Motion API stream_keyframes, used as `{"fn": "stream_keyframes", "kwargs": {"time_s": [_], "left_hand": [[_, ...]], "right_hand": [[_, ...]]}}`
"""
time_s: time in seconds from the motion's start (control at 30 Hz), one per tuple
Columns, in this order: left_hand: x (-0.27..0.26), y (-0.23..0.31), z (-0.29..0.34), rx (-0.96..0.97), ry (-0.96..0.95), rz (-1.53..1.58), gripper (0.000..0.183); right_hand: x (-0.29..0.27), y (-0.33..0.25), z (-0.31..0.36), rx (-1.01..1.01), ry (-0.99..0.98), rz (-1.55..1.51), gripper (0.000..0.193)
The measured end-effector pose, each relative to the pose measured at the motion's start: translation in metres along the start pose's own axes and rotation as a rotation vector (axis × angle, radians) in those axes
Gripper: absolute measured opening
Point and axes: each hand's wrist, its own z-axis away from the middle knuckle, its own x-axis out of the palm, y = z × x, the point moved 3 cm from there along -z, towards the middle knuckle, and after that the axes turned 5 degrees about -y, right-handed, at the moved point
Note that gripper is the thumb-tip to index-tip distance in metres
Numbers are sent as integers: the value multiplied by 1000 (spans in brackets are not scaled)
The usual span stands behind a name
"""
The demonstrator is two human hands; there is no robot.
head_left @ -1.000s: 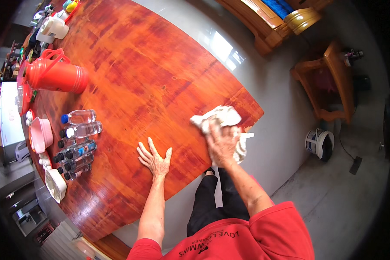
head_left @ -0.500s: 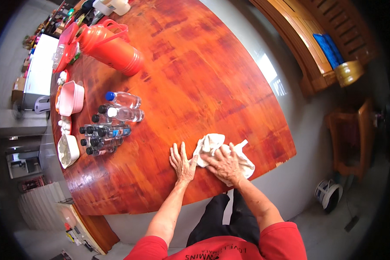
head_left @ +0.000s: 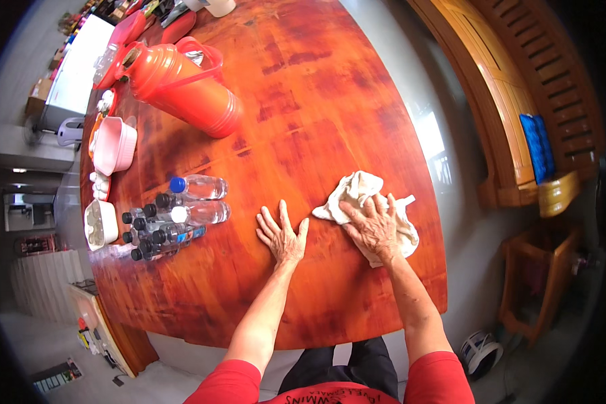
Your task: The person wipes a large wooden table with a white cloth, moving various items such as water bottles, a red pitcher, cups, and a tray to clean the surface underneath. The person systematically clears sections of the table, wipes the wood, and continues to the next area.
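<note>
Both of my hands are on a glossy red-brown wooden table [head_left: 296, 155]. My left hand [head_left: 284, 237] lies flat on the bare wood, fingers spread and nothing in them. To its right, a crumpled white cloth [head_left: 361, 184] rests on the table near the right edge. My right hand [head_left: 374, 229] presses on top of this cloth with its fingers spread, covering the middle of it. Left of my left hand stands a cluster of clear plastic bottles [head_left: 209, 213], lying on their sides, most with black caps, one blue and one white.
A large red thermos flask [head_left: 182, 87] lies at the far left. Along the left edge are a pink plastic basket [head_left: 118, 145] and a white tub [head_left: 101, 225]. Beyond the right edge stand a wooden bench [head_left: 491, 135] and a white bucket [head_left: 481, 353] on the floor.
My right hand has slid the cloth away from the near edge of the table, and the gap to my left hand has widened. The left hand stays flat on the wood. The view has shifted.
</note>
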Motion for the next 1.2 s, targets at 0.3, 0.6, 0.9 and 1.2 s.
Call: {"fn": "stream_keyframes", "kwargs": {"time_s": [0.3, 0.6, 0.9, 1.2], "left_hand": [[-17, 22, -32, 24, 60, -120, 91], [-21, 23, -35, 7, 3, -48, 92], [-17, 22, -37, 25, 29, -66, 87], [-19, 20, -35, 31, 60, -83, 85]], "right_hand": [[-5, 66, -114, 116, 79, 114, 48], [-17, 50, -215, 27, 53, 116, 51], [29, -66, -278, -430, 33, -49, 41], [14, 20, -340, 8, 241, 87, 46]]}}
